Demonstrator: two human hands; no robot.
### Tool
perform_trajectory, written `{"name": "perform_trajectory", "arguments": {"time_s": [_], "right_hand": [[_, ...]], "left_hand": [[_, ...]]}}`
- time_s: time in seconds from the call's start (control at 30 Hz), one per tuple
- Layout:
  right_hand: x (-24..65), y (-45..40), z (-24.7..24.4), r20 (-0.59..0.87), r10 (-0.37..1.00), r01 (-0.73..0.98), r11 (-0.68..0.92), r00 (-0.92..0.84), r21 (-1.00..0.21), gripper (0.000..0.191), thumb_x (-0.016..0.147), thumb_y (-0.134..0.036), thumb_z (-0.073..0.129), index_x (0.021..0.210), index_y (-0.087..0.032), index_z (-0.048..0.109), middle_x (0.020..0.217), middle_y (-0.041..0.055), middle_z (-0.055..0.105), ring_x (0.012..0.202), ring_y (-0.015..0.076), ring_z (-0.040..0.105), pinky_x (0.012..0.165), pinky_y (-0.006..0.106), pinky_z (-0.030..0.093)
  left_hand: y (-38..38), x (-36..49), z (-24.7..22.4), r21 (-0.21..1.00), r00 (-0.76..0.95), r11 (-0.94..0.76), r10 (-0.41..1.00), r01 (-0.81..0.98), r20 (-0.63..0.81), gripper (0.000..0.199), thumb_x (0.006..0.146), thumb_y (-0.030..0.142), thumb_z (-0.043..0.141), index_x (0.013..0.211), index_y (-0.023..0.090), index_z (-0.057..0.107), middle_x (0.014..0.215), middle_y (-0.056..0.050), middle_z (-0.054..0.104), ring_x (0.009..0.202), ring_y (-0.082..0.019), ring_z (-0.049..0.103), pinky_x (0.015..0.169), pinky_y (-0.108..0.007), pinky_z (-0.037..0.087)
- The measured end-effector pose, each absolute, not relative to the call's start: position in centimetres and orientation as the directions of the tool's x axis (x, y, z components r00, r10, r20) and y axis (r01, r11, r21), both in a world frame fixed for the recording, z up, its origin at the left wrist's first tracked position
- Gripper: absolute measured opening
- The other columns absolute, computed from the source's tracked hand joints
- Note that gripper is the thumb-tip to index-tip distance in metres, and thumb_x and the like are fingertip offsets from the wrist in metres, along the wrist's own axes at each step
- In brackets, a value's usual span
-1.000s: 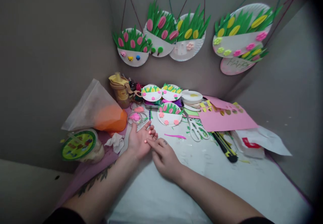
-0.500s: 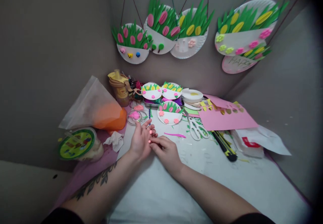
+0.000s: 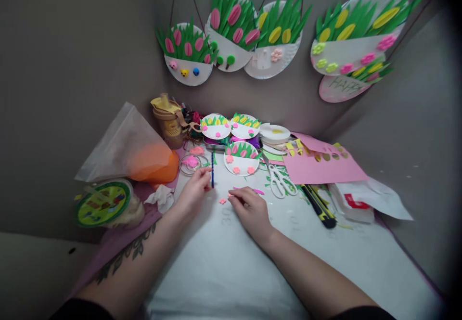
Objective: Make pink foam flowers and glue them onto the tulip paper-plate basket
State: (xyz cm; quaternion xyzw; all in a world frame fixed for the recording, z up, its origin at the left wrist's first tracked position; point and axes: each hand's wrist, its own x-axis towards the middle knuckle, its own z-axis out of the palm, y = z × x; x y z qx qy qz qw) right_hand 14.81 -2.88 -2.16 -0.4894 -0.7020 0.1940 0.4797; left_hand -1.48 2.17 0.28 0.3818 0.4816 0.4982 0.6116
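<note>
Holding left hand (image 3: 198, 189) and right hand (image 3: 253, 213) apart above a white-covered table (image 3: 224, 272). Curling the left fingers just beside a blue stick (image 3: 212, 172); cannot tell whether touching. Drawing the right thumb and fingertips close around a small pink piece (image 3: 230, 195); cannot tell if pinched or merely touched. Lying loose between both hands, nearer the right: a tiny pink flower (image 3: 223, 201).

Among containers, at far left: a clear tub (image 3: 134, 210) with a green-rimmed lid (image 3: 104, 203) and pale contents. Behind it, a translucent bag (image 3: 113, 144) with an orange mass (image 3: 159, 163) at its lower right; cannot tell if fully inside. Farther back, a brown cup (image 3: 169, 128) under a yellow lid, contents unclear. Beyond the left hand, pink material (image 3: 190, 161) within a round rim (image 3: 180, 166). Behind two decorated plates (image 3: 212, 134), a tray (image 3: 212, 146) with purple and green contents.
</note>
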Motion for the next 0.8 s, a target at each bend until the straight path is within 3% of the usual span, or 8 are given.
{"name": "perform_trajectory", "arguments": {"time_s": [0.03,0.1,0.2,0.4,0.6,0.8], "right_hand": [[15.4,-2.9,-2.4,0.489,0.867,0.542,0.455,-0.091,-0.707,0.011,0.085,-0.02,0.058,0.09,-0.021,0.068,0.079,0.0031,0.066,0.074,0.0158,0.06,0.07,0.028,0.048],[16.1,-2.8,-2.9,0.461,0.87,0.612,0.463,-0.175,-0.641,0.011,0.086,-0.019,0.057,0.089,-0.021,0.067,0.078,0.0032,0.065,0.075,0.0168,0.06,0.071,0.029,0.048],[16.2,-2.8,-3.7,0.372,0.891,0.703,0.439,-0.26,-0.56,0.012,0.087,-0.019,0.056,0.085,-0.02,0.067,0.076,0.0031,0.063,0.075,0.0175,0.059,0.07,0.028,0.047],[15.4,-2.8,-4.0,0.287,0.91,0.817,0.399,-0.298,-0.417,0.012,0.088,-0.022,0.056,0.085,-0.02,0.067,0.077,0.0033,0.062,0.078,0.0176,0.058,0.073,0.027,0.044],[15.1,-2.8,-3.7,0.251,0.916,0.863,0.384,-0.312,-0.327,0.013,0.089,-0.025,0.056,0.083,-0.021,0.067,0.077,0.0028,0.062,0.078,0.0172,0.058,0.069,0.026,0.043],[15.0,-3.0,-3.6,0.247,0.92,0.88,0.371,-0.304,-0.296,0.014,0.089,-0.027,0.056,0.082,-0.02,0.066,0.078,0.0027,0.062,0.078,0.0167,0.059,0.068,0.025,0.042]], "left_hand": [[2.5,-2.0,0.0,0.981,0.076,0.192,0.979,-0.026,-0.19,0.025,0.075,0.029,0.059,0.098,0.017,0.056,0.066,0.005,0.043,0.057,-0.01,0.042,0.057,-0.021,0.036],[2.8,-2.8,-0.4,0.943,0.236,-0.014,0.969,0.333,-0.069,0.025,0.071,0.024,0.06,0.095,0.017,0.061,0.073,0.003,0.048,0.064,-0.011,0.047,0.062,-0.023,0.037],[2.6,-3.3,-0.5,0.738,0.463,-0.313,0.886,0.597,0.001,0.021,0.073,0.025,0.058,0.09,0.02,0.07,0.082,-0.002,0.054,0.074,-0.015,0.051,0.068,-0.026,0.037],[1.5,-2.7,-0.2,0.488,0.597,-0.511,0.802,0.708,-0.027,0.019,0.08,0.024,0.055,0.088,0.025,0.073,0.076,-0.003,0.055,0.078,-0.017,0.054,0.067,-0.026,0.035],[1.5,-2.6,-0.5,0.42,0.599,-0.543,0.8,0.727,-0.003,0.023,0.084,0.025,0.053,0.095,0.026,0.073,0.079,-0.004,0.056,0.079,-0.017,0.054,0.066,-0.026,0.034],[1.5,-2.4,-0.2,0.349,0.592,-0.558,0.806,0.753,0.011,0.02,0.084,0.027,0.053,0.086,0.024,0.073,0.078,-0.004,0.057,0.078,-0.017,0.054,0.065,-0.028,0.034]]}}
